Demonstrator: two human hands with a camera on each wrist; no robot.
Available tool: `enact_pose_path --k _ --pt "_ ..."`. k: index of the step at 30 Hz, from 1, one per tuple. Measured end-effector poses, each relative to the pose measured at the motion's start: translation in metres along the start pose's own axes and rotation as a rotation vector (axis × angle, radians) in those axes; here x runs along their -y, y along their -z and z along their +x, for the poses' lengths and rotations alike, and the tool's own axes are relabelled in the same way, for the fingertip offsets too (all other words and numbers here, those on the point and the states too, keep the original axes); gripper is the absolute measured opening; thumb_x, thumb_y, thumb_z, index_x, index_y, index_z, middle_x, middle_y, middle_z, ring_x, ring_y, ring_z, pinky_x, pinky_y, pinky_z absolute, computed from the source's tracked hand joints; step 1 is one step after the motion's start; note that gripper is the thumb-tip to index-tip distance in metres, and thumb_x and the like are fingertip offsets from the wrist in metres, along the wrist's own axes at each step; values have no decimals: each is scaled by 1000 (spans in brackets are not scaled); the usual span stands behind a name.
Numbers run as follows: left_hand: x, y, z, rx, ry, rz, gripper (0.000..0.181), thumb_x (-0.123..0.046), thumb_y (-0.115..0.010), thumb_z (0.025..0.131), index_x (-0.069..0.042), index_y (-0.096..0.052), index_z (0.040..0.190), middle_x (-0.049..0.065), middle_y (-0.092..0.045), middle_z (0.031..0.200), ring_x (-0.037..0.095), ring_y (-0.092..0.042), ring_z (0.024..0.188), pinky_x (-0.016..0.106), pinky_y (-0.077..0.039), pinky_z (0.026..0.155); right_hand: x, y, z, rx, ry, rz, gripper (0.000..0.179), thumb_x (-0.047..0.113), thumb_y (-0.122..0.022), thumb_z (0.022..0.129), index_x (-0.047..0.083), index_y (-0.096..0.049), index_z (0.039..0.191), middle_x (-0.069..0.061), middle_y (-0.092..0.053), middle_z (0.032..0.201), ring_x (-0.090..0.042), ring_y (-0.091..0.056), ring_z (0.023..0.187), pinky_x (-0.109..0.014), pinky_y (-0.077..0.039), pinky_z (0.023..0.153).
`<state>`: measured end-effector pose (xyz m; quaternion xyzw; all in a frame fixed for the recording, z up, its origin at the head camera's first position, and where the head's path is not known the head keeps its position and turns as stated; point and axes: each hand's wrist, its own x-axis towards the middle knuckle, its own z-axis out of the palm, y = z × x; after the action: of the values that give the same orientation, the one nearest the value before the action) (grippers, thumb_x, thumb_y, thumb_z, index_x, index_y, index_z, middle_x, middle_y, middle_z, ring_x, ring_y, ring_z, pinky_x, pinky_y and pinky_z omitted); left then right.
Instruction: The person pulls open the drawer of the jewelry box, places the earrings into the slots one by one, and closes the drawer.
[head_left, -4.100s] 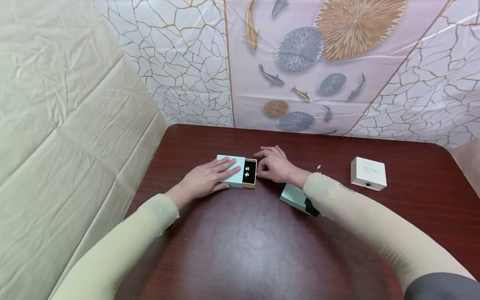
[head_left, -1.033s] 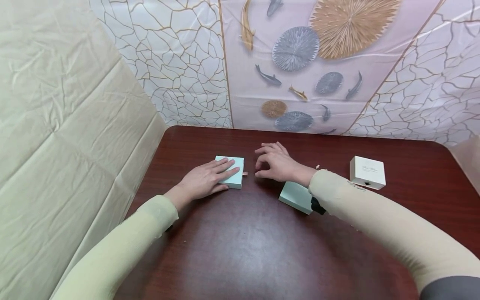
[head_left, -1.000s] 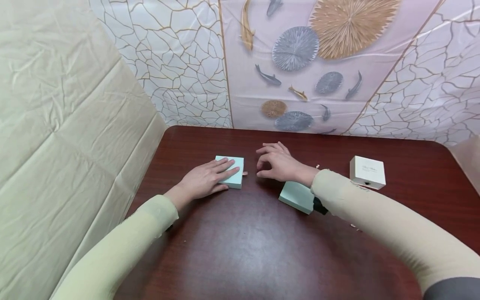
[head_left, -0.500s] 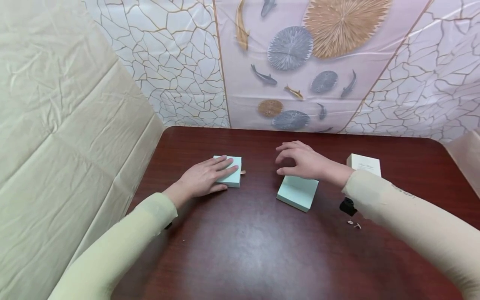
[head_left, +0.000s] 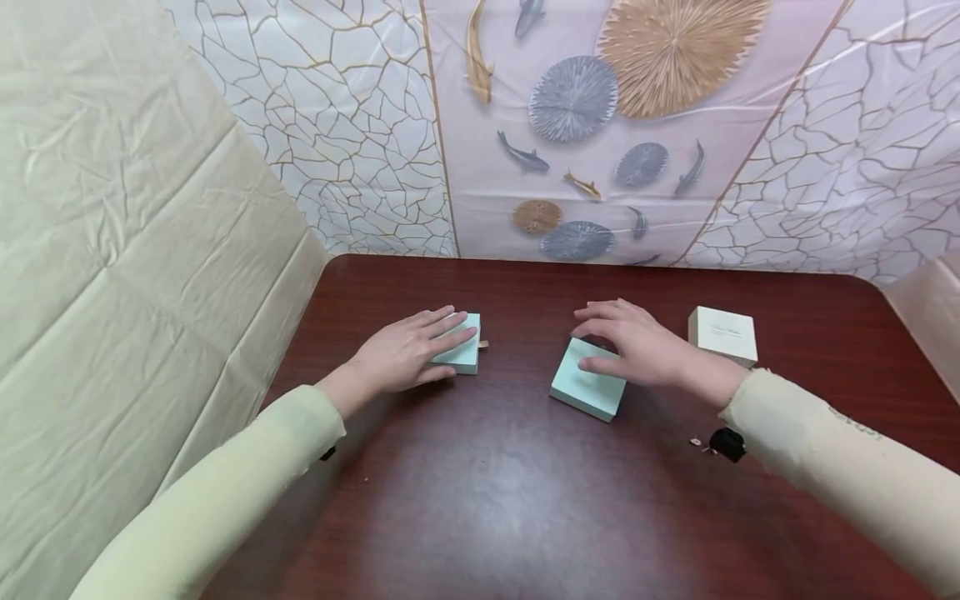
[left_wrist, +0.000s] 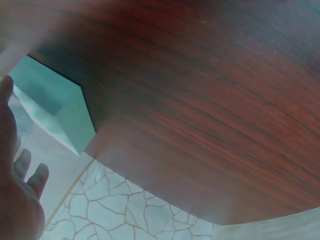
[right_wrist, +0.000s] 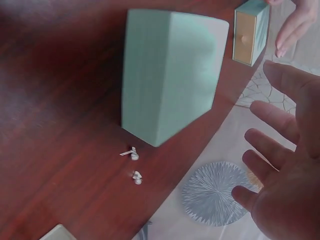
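A mint-green drawer box lies pushed shut on the table, a small ribbon tab sticking out of its right side. Over it is my left hand, fingers straight and spread; whether they touch the lid I cannot tell. A second mint-green box lies to the right, turned at an angle. My right hand hovers over its far right corner with loosely bent fingers, holding nothing. In the right wrist view a gap separates the fingers from that box. Two small stud earrings lie beside it.
A cream box with printed lettering stands at the right, partly behind my right forearm. Other small metallic bits lie near my right wrist. The dark wooden table meets a patterned cloth at the back.
The drawer holding two earrings has slid into the left box. My right hand has left that box and moved right, over the second mint-green box. The left hand has stayed in place.
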<state>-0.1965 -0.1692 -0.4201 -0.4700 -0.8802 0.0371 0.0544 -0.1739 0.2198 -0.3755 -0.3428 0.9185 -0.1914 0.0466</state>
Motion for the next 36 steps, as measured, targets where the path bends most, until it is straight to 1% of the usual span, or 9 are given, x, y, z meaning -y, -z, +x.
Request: enact_pose_path --k 2,7,12,16,19,24,29,36 --pt "-2 1 -1 -17 -11 -4 68 -46 -67 106 -16 -47 163 14 -47 166 33 -43 154 46 -37 126 0 -4 -6 -19 2 -17 41 24 -82 95 5 -73 130 -23 -60 150 -47 -46 147 -71 -25 122" --pt "-8 4 -6 -55 -23 -35 68 -43 -71 104 -14 -49 162 16 -50 163 35 -45 153 51 -41 122 -2 -16 -23 -80 22 -54 48 24 -85 92 3 -71 134 -23 -61 149 -45 -50 144 -70 -28 122" --pt "-16 4 -12 -79 -26 -59 69 -41 -73 103 -14 -50 161 18 -50 163 36 -48 151 52 -43 120 -3 -30 -36 -145 89 -94 54 23 -88 88 2 -71 135 -22 -62 148 -45 -55 138 -70 -32 119" --pt "-23 2 -15 -96 -38 -52 69 -42 -74 102 -14 -52 160 16 -52 161 35 -50 149 50 -44 120 -4 -41 -43 -179 142 -131 60 23 -90 86 2 -69 138 -22 -63 147 -44 -58 135 -70 -37 116" --pt "-28 2 -16 -98 -53 -45 68 -41 -73 102 -13 -52 160 13 -52 162 33 -50 149 49 -44 120 -6 -49 -47 -184 170 -144 63 23 -90 85 3 -67 141 -22 -62 147 -43 -58 135 -68 -39 115" --pt "-36 2 -17 -83 -75 -58 66 -41 -71 104 -13 -52 160 12 -48 165 35 -48 150 51 -44 120 -8 -57 -53 -175 222 -162 65 23 -91 85 4 -67 141 -20 -62 148 -41 -59 136 -66 -42 113" --pt "-44 3 -17 -74 -84 -75 64 -40 -70 104 -13 -53 160 13 -49 165 35 -47 151 52 -44 120 -9 -59 -59 -161 251 -190 68 21 -93 83 4 -66 143 -18 -61 150 -41 -57 139 -66 -44 111" --pt "-55 1 -17 -75 -83 -65 64 -41 -71 104 -15 -52 160 11 -52 163 32 -47 152 50 -44 120 -17 -60 -64 -173 308 -249 70 22 -93 82 5 -66 145 -17 -62 150 -41 -57 140 -59 -47 111"
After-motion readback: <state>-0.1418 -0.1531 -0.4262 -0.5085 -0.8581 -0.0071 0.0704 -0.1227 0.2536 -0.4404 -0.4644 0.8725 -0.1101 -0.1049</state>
